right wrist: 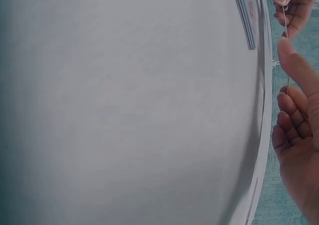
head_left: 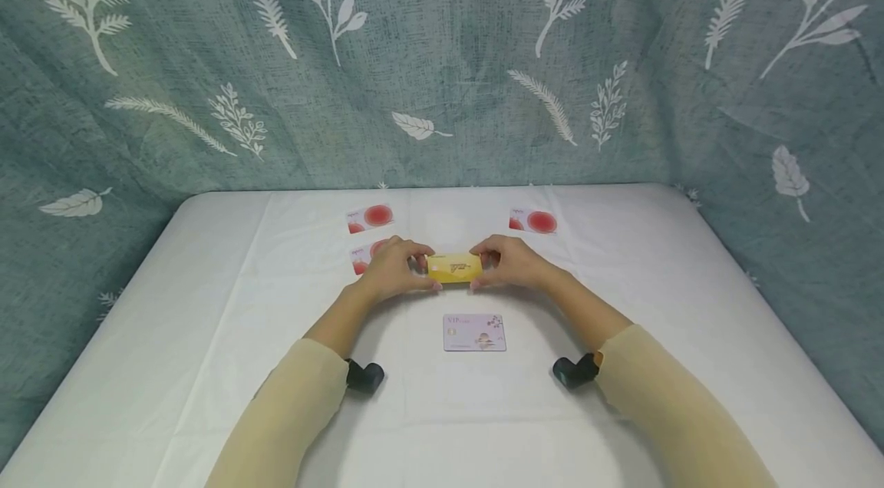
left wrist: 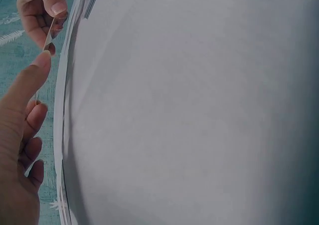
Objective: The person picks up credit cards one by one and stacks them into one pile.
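Note:
A yellow card (head_left: 454,268) is held between my two hands by its short ends. My left hand (head_left: 390,271) pinches its left end with the thumb and fingertips. At the right end, my right hand (head_left: 516,264) pinches it the same way. Both wrist views show the yellow card (left wrist: 48,39) as a thin edge between the hands. Closer to my body lies a pale purple VIP card (head_left: 474,332); in the right wrist view its edge (right wrist: 243,18) shows several layers, like a stack.
Beyond my hands, red-and-white cards lie at the back left (head_left: 370,219) and back right (head_left: 532,221). Another red-and-white card (head_left: 359,258) is partly hidden behind my left hand. White cloth (head_left: 207,396) covers the table, and a green leaf-patterned curtain (head_left: 470,89) hangs behind it.

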### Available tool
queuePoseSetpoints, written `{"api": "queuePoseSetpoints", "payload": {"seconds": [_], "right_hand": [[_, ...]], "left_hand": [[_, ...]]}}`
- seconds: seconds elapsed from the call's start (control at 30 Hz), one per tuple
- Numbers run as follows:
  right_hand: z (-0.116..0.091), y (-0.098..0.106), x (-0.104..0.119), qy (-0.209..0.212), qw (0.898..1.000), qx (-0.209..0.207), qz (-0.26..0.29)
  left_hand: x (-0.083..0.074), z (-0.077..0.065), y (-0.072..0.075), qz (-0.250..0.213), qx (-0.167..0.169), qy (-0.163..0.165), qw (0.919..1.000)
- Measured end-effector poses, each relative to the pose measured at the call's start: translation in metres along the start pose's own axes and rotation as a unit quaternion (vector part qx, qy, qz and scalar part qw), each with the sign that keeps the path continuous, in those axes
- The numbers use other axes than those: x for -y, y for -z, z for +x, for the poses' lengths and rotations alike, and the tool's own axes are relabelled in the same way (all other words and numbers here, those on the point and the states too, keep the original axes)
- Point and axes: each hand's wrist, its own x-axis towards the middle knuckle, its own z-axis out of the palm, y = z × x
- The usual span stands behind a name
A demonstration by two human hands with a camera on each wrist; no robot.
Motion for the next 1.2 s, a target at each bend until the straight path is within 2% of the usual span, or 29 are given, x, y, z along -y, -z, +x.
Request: {"api": "queuePoseSetpoints", "payload": {"seconds": [0.17, 0.43, 0.73, 0.93, 1.2], "right_hand": [[-0.007, 0.001, 0.002, 0.002, 1.0, -0.005, -0.004], [-0.018, 0.002, 0.009, 0.005, 1.0, -0.011, -0.013], [-0.033, 0.003, 0.016, 0.005, 1.0, -0.008, -0.011], [-0.042, 0.001, 0.019, 0.006, 1.0, -0.006, -0.004], [-0.055, 0.0, 0.024, 0.026, 1.0, -0.008, -0.001]], "left_hand": [[-0.005, -0.004, 0.001, 0.001, -0.004, -0.011, 0.9999], [-0.012, -0.012, 0.001, 0.004, -0.024, -0.052, 0.9983], [-0.021, -0.025, 0.003, 0.014, -0.004, -0.056, 0.9983], [-0.026, -0.033, 0.002, 0.035, -0.008, -0.077, 0.9964], [-0.036, -0.046, 0.003, 0.033, -0.01, -0.077, 0.9964]]}}
